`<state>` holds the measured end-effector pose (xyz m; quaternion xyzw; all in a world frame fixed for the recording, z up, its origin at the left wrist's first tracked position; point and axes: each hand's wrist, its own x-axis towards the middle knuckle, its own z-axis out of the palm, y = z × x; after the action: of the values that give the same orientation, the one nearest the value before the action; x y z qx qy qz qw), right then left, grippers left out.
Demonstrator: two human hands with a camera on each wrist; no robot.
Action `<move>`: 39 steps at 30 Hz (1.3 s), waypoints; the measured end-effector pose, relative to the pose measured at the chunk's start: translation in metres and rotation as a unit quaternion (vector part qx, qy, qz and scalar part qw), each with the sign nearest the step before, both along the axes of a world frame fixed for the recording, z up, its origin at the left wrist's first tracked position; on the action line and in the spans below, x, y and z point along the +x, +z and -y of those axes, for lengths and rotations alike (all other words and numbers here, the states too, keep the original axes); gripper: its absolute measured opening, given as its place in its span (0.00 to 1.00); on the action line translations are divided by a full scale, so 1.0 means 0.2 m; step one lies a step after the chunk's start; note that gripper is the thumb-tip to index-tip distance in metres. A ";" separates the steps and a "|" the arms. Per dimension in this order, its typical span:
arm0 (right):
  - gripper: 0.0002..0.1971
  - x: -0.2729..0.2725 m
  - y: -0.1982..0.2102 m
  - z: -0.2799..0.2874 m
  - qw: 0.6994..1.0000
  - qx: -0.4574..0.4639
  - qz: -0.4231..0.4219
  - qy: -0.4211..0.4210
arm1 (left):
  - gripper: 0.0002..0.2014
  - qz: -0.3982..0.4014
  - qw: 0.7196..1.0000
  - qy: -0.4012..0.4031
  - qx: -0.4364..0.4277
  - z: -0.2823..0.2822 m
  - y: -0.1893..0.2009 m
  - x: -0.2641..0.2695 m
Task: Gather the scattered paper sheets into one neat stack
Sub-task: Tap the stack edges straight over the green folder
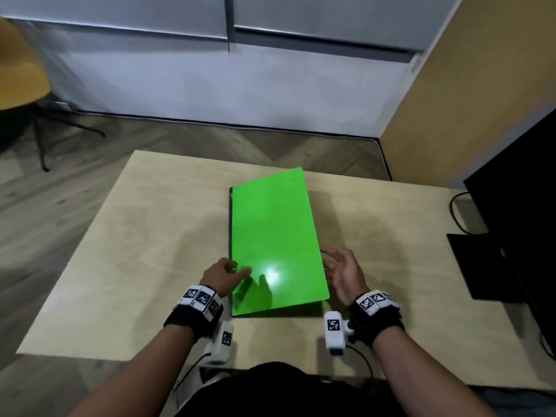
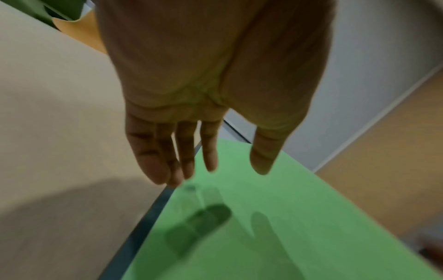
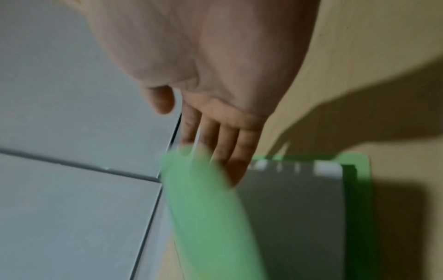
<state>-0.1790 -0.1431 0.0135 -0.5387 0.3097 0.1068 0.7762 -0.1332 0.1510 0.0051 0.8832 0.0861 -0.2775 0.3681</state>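
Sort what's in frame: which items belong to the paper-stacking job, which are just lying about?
Job:
- green folder cover, raised on its right side
- white sheets under it
- left hand, fingers on the cover
- right hand, open at the cover's right edge
- table

Lying about:
- black monitor
- yellow chair

No words, brand names or numbers can be read in any of the views. The only signs are black-and-white square fiducial markers: a row of them runs round the left wristband and the right wristband, and one sits on each white wrist camera, the left camera and the right camera. Their patterns are coded blocks, not letters, and the green folder cover carries no legible print.
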 end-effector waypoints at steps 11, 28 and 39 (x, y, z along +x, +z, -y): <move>0.33 -0.07 -0.21 0.01 0.829 -0.507 -0.071 0.224 | 0.42 0.059 0.990 -0.006 0.130 0.15 -0.20 0.05; 0.18 -0.30 -0.31 0.03 0.840 -0.517 -0.146 0.081 | 0.41 0.063 0.990 -0.091 0.093 0.29 -0.22 -0.03; 0.19 -0.34 -0.30 0.02 0.849 -0.510 -0.120 0.069 | 0.43 0.056 0.990 -0.088 0.100 0.30 -0.26 -0.04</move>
<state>-0.2466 -0.1478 -0.0460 -0.8618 0.3731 0.0513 0.3399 -0.1411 0.0901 -0.0477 0.9338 0.0149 -0.2487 0.2568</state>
